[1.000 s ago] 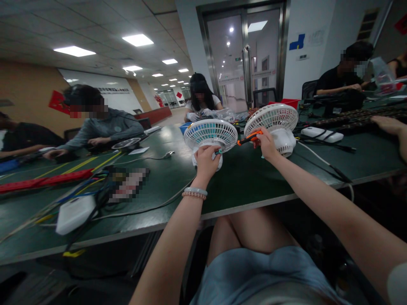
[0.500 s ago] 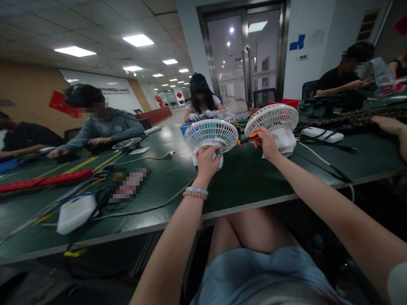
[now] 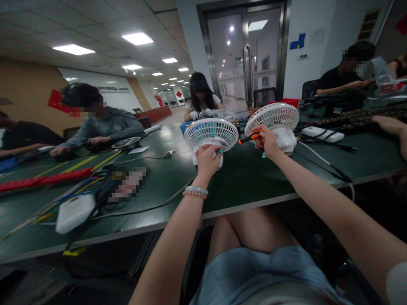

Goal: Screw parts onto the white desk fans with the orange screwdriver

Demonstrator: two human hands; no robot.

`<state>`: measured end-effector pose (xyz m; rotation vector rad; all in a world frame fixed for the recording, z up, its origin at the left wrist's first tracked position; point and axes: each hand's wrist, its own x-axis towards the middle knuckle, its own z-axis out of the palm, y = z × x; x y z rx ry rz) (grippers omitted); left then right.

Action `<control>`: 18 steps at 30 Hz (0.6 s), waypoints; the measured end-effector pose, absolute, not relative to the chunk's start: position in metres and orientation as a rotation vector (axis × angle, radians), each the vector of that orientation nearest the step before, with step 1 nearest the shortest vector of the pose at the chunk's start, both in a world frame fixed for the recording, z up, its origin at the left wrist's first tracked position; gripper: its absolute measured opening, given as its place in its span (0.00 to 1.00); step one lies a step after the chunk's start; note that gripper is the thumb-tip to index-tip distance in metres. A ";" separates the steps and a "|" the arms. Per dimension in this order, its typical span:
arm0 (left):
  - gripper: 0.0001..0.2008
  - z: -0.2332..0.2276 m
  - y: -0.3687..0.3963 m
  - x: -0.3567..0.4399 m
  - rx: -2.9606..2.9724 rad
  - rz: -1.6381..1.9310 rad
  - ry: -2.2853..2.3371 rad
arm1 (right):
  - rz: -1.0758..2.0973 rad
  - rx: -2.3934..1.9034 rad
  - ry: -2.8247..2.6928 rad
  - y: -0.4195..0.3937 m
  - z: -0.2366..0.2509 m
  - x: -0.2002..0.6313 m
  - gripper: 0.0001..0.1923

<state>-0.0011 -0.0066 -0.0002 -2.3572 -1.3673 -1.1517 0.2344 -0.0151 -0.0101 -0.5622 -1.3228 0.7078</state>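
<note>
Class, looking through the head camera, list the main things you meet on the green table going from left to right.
Red power strip → white rectangular box → left hand on white mesh fan → right hand with orange-handled screwdriver → flat white adapter.

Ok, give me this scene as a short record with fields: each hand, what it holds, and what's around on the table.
left hand: left hand grips the near fan under its white grille
right hand: right hand holds an orange-handled screwdriver, tip towards the near fan
second fan: second fan stands behind the right hand
table: green table with cables, a white adapter and a red power strip
others: people seated around the table
</note>
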 end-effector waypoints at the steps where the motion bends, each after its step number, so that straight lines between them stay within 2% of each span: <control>1: 0.12 0.000 -0.007 -0.001 -2.354 -1.156 -1.366 | 0.715 -0.565 -1.322 -0.015 -0.010 0.235 0.12; 5: 0.12 -0.001 -0.006 -0.001 -2.341 -1.163 -1.371 | 0.637 -0.642 -1.303 -0.015 -0.011 0.238 0.13; 12: 0.11 -0.003 -0.003 -0.001 -2.323 -1.192 -1.336 | 0.390 -0.801 -1.357 -0.012 -0.010 0.242 0.21; 18: 0.11 -0.004 -0.002 -0.002 -2.328 -1.188 -1.369 | 0.374 -0.795 -1.350 -0.011 -0.008 0.241 0.19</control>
